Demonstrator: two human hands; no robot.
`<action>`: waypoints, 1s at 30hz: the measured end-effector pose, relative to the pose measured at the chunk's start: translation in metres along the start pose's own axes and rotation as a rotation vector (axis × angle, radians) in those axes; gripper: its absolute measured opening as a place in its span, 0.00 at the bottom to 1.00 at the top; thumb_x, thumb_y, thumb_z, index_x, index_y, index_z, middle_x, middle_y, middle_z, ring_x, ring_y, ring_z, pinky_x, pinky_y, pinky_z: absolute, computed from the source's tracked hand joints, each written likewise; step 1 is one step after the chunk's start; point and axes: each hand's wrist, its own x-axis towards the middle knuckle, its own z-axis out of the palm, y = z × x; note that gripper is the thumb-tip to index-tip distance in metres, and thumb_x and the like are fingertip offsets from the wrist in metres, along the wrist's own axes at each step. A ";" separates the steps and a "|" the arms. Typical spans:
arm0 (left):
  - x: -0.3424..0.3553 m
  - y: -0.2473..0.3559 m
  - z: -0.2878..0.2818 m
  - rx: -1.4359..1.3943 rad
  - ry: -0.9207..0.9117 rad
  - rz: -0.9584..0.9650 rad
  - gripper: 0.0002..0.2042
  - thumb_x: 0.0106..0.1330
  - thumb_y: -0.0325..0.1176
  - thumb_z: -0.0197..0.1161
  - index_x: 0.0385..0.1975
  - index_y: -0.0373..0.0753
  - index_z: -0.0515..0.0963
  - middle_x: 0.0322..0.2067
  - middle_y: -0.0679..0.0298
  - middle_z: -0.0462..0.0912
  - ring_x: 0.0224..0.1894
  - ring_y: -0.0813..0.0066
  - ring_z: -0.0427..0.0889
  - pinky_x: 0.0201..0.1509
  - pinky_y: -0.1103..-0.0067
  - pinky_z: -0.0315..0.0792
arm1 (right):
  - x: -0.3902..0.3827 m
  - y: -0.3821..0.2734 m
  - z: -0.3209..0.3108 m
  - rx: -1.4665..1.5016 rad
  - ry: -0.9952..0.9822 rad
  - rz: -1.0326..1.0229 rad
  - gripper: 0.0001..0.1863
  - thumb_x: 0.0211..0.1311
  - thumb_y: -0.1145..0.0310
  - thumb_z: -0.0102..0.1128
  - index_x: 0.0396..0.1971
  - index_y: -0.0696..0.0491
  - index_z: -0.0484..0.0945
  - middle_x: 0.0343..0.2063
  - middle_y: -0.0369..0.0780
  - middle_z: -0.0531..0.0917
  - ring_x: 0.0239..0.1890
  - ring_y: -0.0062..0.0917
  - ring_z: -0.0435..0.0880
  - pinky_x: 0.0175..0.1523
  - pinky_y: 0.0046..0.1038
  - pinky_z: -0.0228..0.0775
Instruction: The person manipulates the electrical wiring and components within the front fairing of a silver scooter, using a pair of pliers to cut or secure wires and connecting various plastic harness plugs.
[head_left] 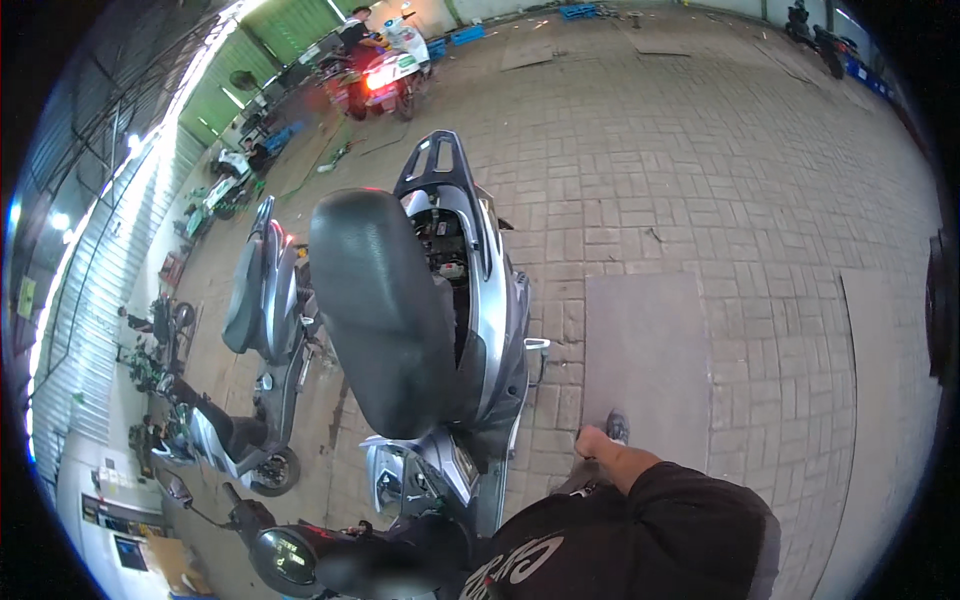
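My right hand (592, 443) hangs in front of my black shirt, just above my shoe (618, 428). Its fingers look curled in, and whatever they hold, if anything, is hidden. My left hand is out of sight. Beside me on the left stands a silver-grey scooter (493, 300). Its long black seat (375, 300) is tipped over to the left, which exposes the compartment (440, 245) with dark parts inside. Behind the compartment sits a black rear grab rail (440, 160). My right hand is apart from the scooter.
A second scooter (265, 370) is parked further left. At the far left back, a person (355, 30) is by scooters with a lit red tail light (380, 77). A flat grey board (645, 350) lies on the brick paving (650, 190), and another motorbike (830, 45) stands far right.
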 end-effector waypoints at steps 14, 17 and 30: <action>-0.016 -0.036 -0.082 -0.029 0.123 -0.036 0.16 0.58 0.43 0.49 0.35 0.35 0.74 0.29 0.57 0.75 0.28 0.65 0.74 0.32 0.70 0.69 | -0.047 0.191 -0.116 0.160 0.368 0.371 0.08 0.42 0.75 0.51 0.18 0.61 0.79 0.18 0.48 0.81 0.23 0.34 0.83 0.31 0.33 0.75; -0.017 -0.041 -0.079 -0.036 0.131 -0.049 0.16 0.58 0.42 0.49 0.34 0.35 0.74 0.29 0.57 0.75 0.28 0.65 0.74 0.31 0.71 0.69 | -0.057 0.216 -0.126 0.183 0.328 0.429 0.08 0.44 0.77 0.50 0.18 0.61 0.79 0.18 0.47 0.81 0.22 0.32 0.83 0.29 0.33 0.75; 0.019 -0.052 -0.102 -0.085 0.108 -0.003 0.16 0.58 0.42 0.49 0.34 0.35 0.74 0.28 0.57 0.75 0.27 0.65 0.73 0.31 0.71 0.69 | -0.076 0.183 -0.108 0.275 0.036 0.348 0.09 0.39 0.74 0.57 0.24 0.62 0.80 0.29 0.53 0.81 0.35 0.42 0.81 0.41 0.35 0.73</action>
